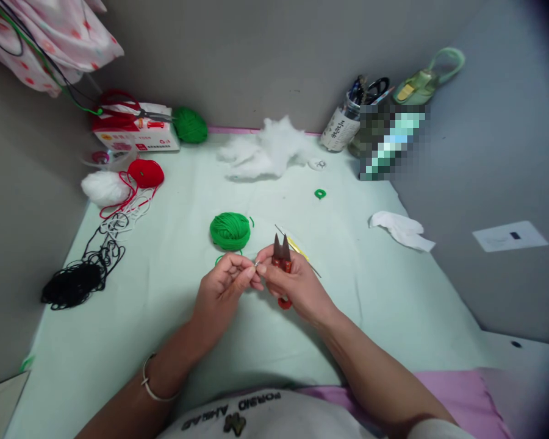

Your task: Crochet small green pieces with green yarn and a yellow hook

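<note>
Our left fingers (245,278) and right fingers (275,276) pinch a tiny piece (257,264), perhaps thread, snips (282,263) palmed right-handed, presumably to allow it.

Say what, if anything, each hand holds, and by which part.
Right hand: snips, by the handles. It and the left hand pinch something too small to identify.

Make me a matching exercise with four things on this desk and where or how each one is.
Things:
1. Black yarn
2. Small snips
3. White fluff
4. Long scissors

Places and states:
A. Lying on the red-and-white box
B. Tangled by the desk's left edge
C. Held in the right hand
D. Spread in a soft heap

Pairs: 1-B, 2-C, 3-D, 4-A
</note>
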`<state>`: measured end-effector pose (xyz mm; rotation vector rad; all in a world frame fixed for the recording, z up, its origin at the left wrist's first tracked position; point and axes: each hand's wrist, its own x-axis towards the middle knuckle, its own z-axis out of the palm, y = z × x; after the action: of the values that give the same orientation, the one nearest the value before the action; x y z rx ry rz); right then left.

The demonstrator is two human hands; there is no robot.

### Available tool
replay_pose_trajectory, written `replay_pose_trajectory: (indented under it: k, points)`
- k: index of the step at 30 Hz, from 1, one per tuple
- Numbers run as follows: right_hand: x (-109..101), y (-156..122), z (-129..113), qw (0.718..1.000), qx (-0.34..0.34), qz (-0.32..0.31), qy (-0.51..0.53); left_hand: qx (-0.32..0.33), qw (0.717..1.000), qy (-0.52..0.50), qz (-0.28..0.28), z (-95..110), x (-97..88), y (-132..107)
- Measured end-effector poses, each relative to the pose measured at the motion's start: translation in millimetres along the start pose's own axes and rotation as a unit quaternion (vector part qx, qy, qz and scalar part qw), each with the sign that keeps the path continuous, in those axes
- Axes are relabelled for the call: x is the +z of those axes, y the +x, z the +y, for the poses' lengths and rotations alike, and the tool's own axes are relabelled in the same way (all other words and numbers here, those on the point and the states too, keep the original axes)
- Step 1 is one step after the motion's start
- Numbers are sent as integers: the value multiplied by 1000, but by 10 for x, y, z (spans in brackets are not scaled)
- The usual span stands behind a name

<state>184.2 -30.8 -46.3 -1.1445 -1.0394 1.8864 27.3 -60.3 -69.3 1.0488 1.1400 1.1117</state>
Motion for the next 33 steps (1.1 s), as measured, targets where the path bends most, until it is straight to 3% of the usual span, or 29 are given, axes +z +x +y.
replay_pose_trajectory:
  k: [4,10,16,19,29,33]
  points:
    - [2,-27,50,971,-135,71,-182,-24,999,-24,8,32,5,0]
    - [-64,-19,177,830,-360,92,-417,-38,999,-36,13,36,0,3]
    - [-122,-18,148,696,-416,80,-580,-37,998,-51,15,52,0,-3]
    - [-156,-16,138,645,-427,74,-630,-31,998,-46,12,48,0,-3]
    - [-200,-10,105,603,-450,46,-658,-50,998,-42,3,12,0,-8]
    - [-220,-27,97,603,-443,41,-662,-62,997,-44,1,2,1,-15]
